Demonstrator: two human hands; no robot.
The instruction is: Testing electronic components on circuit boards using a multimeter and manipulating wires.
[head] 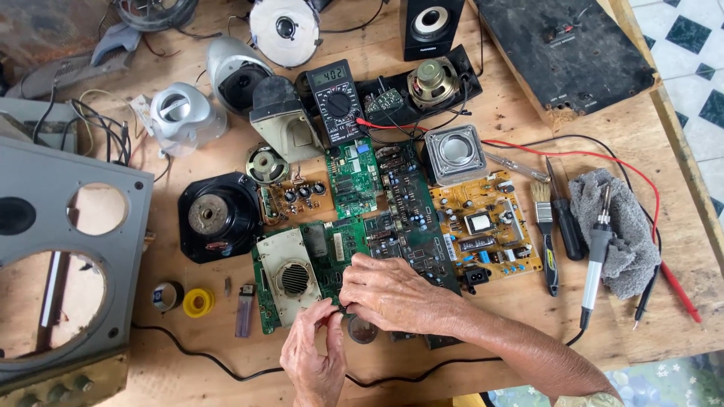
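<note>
Head camera view over a cluttered wooden workbench [528, 332]: the person's right hand [396, 290] lies palm down, fingers loosely spread, on the near edge of a green circuit board [332, 256] at the middle of the bench. The left hand [313, 354], just beside it on the near side, has thumb and fingers pinched together at the board's near edge; what they grip is too small to tell. A cream grilled housing [288, 275] sits on the board's left part. To the right lie a dark circuit board [411, 218] and a yellow circuit board [483, 226]. Farther right rest a paintbrush [544, 226], a black-handled screwdriver [566, 218], a soldering iron [596, 252] and a grey rag [630, 241]. On the far side stands a black multimeter [335, 102] with red leads. Left of the boards sit a black speaker driver [215, 215], a yellow tape roll [198, 302], a lighter [244, 309] and a grey speaker panel [68, 256].
</note>
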